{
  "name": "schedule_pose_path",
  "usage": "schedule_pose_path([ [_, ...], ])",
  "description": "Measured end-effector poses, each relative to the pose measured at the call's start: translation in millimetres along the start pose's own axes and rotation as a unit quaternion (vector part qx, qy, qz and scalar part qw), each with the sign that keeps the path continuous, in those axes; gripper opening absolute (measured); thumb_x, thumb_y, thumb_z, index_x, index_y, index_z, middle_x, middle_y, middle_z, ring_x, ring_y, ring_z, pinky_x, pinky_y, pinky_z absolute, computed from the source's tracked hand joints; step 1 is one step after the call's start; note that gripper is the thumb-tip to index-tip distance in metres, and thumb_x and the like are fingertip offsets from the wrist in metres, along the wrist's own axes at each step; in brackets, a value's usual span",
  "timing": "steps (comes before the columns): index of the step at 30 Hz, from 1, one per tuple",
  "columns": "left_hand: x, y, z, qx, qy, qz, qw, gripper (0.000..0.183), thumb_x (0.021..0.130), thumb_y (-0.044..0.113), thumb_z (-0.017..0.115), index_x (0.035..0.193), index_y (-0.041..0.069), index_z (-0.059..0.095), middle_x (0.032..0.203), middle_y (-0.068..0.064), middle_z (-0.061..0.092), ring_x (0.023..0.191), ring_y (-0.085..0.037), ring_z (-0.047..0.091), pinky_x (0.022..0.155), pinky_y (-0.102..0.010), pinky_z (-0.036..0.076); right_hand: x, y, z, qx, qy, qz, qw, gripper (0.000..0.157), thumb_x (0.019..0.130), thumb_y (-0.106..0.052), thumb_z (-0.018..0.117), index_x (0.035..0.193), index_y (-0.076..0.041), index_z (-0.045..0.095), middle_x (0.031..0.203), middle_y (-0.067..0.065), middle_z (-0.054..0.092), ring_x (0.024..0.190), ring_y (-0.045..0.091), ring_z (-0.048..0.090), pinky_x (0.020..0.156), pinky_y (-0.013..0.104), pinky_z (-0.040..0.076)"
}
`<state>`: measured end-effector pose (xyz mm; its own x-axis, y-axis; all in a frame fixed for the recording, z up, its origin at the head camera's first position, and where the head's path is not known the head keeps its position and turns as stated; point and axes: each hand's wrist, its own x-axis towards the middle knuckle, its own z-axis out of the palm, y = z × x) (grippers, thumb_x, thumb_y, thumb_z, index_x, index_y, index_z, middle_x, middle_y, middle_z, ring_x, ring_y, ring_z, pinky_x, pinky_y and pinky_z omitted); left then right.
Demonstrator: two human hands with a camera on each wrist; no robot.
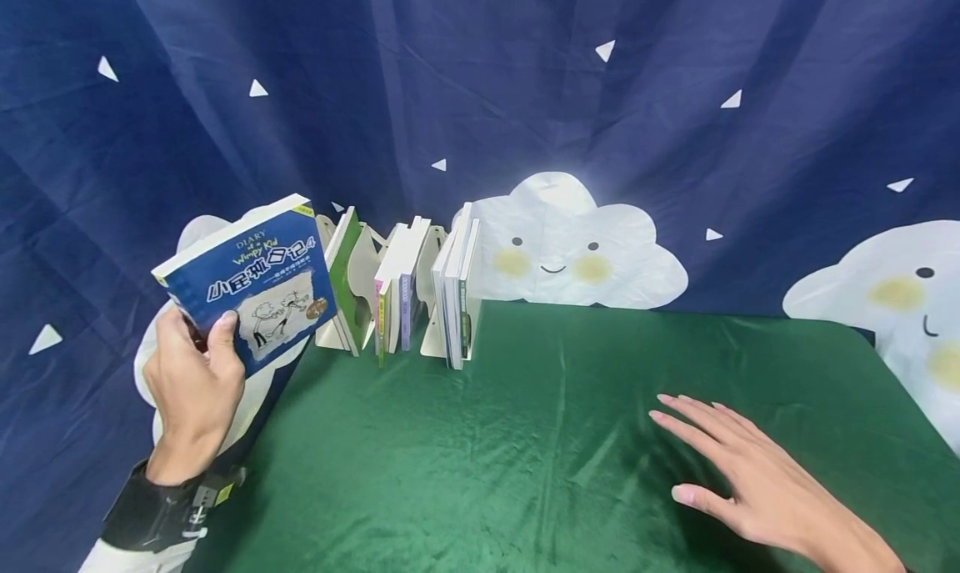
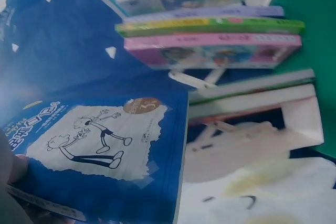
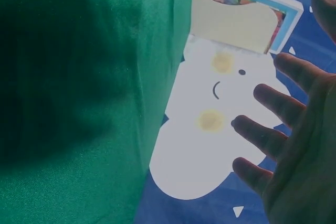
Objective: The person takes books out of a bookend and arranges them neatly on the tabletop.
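Note:
A blue Diary of a Wimpy Kid book (image 1: 258, 281) is gripped by its lower left edge in my left hand (image 1: 193, 381), thumb across the front cover. It is held tilted in the air, just left of a white bookend rack (image 1: 365, 264) on the table. In the left wrist view the book's cover (image 2: 105, 145) fills the lower left, with the hand mostly cut off by the frame edge. My right hand (image 1: 757, 481) hovers over the right side of the table with fingers stretched and holding nothing. The right wrist view shows its spread fingers (image 3: 262, 135).
The rack's sections hold several upright books: a green one (image 1: 343, 264) at left, pink and purple spines (image 1: 406, 310) in the middle, white-edged ones (image 1: 453, 298) at right. A green cloth (image 1: 525, 439) covers the table. Behind hangs a navy curtain (image 1: 480, 81) with smiling clouds.

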<state>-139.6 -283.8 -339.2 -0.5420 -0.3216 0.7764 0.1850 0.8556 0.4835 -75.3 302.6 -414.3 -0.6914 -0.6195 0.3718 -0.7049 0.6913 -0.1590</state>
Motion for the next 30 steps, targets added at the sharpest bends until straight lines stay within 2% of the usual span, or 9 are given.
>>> schedule_pose_path([
  [3, -2.4, 11.5, -4.4, -0.010, -0.016, -0.003, 0.9998, 0.040, 0.093, 0.026, 0.060, 0.121, 0.000, 0.051, 0.102, -0.018, 0.068, 0.082, -0.009, 0.060, 0.064, -0.011, 0.039, -0.8, 0.0, -1.2, -0.001, 0.000, 0.001, 1.000, 0.078, 0.079, -0.043, 0.072, 0.144, -0.017, 0.039, 0.147, 0.007, 0.039, 0.131, 0.024, 0.036, 0.114, 0.029, 0.009],
  [5, -4.9, 20.8, -7.6, -0.026, -0.023, -0.001, 0.9994, 0.039, 0.092, 0.025, 0.062, 0.120, -0.001, 0.052, 0.102, -0.018, 0.068, 0.083, 0.004, 0.057, 0.067, -0.004, 0.037, -1.2, 0.0, -2.1, -0.003, 0.000, 0.002, 1.000, 0.078, 0.079, -0.044, 0.072, 0.144, -0.017, 0.039, 0.147, 0.007, 0.039, 0.130, 0.024, 0.036, 0.114, 0.029, 0.009],
  [7, -8.2, 30.4, -9.6, -0.045, -0.030, 0.006, 0.9985, 0.038, 0.090, 0.021, 0.065, 0.118, -0.002, 0.053, 0.099, -0.019, 0.069, 0.082, 0.013, 0.052, 0.067, -0.004, 0.038, -1.4, -0.1, -3.1, -0.004, -0.001, 0.005, 1.000, 0.079, 0.079, -0.045, 0.071, 0.144, -0.017, 0.038, 0.147, 0.006, 0.039, 0.131, 0.023, 0.036, 0.114, 0.028, 0.009],
  [10, -13.3, 44.8, -9.2, -0.081, -0.042, 0.021, 0.9956, 0.035, 0.088, 0.015, 0.068, 0.114, -0.005, 0.055, 0.094, -0.021, 0.069, 0.078, 0.014, 0.051, 0.066, -0.004, 0.039, -0.3, -0.6, -4.4, -0.006, -0.002, 0.008, 1.000, 0.080, 0.079, -0.045, 0.072, 0.145, -0.017, 0.037, 0.147, 0.006, 0.039, 0.131, 0.023, 0.036, 0.114, 0.028, 0.009],
  [13, -18.5, 56.4, -4.3, -0.129, -0.071, 0.035, 0.9885, 0.034, 0.086, 0.008, 0.069, 0.113, -0.006, 0.055, 0.092, -0.022, 0.069, 0.077, 0.011, 0.055, 0.065, -0.004, 0.044, 2.0, -1.3, -5.5, -0.008, -0.005, 0.011, 1.000, 0.081, 0.079, -0.046, 0.072, 0.145, -0.017, 0.036, 0.148, 0.005, 0.038, 0.131, 0.022, 0.037, 0.114, 0.027, 0.009],
  [18, -29.4, 70.1, 9.8, -0.204, -0.142, 0.029, 0.9681, 0.033, 0.085, 0.002, 0.068, 0.115, -0.004, 0.055, 0.091, -0.021, 0.069, 0.074, 0.003, 0.061, 0.060, -0.011, 0.051, 7.4, -3.2, -6.0, -0.010, -0.011, 0.020, 1.000, 0.082, 0.079, -0.047, 0.072, 0.146, -0.018, 0.034, 0.148, 0.003, 0.037, 0.131, 0.020, 0.037, 0.113, 0.026, 0.011],
  [23, -42.0, 81.1, 23.9, -0.272, -0.224, -0.026, 0.9356, 0.030, 0.089, 0.005, 0.064, 0.117, -0.001, 0.054, 0.094, -0.018, 0.069, 0.074, -0.009, 0.066, 0.060, -0.021, 0.055, 14.2, -6.7, -6.7, -0.012, -0.013, 0.044, 0.999, 0.087, 0.077, -0.051, 0.073, 0.148, -0.020, 0.031, 0.149, 0.000, 0.036, 0.130, 0.018, 0.038, 0.106, 0.029, 0.022],
  [28, -51.4, 87.7, 36.0, -0.294, -0.279, -0.054, 0.9125, 0.026, 0.092, 0.010, 0.062, 0.115, 0.001, 0.054, 0.090, -0.015, 0.070, 0.070, -0.016, 0.067, 0.057, -0.028, 0.056, 21.2, -11.1, -6.9, -0.001, -0.037, 0.081, 0.996, 0.092, 0.078, -0.054, 0.071, 0.150, -0.022, 0.023, 0.152, -0.004, 0.032, 0.131, 0.014, 0.037, 0.100, 0.032, 0.032],
  [30, -55.0, 89.6, 40.9, -0.305, -0.302, -0.070, 0.9002, 0.026, 0.092, 0.013, 0.062, 0.114, 0.002, 0.054, 0.088, -0.014, 0.070, 0.070, -0.018, 0.067, 0.057, -0.031, 0.057, 24.3, -12.5, -6.5, 0.013, -0.052, 0.092, 0.994, 0.093, 0.080, -0.055, 0.069, 0.151, -0.022, 0.020, 0.152, -0.005, 0.030, 0.130, 0.014, 0.038, 0.098, 0.035, 0.038],
])
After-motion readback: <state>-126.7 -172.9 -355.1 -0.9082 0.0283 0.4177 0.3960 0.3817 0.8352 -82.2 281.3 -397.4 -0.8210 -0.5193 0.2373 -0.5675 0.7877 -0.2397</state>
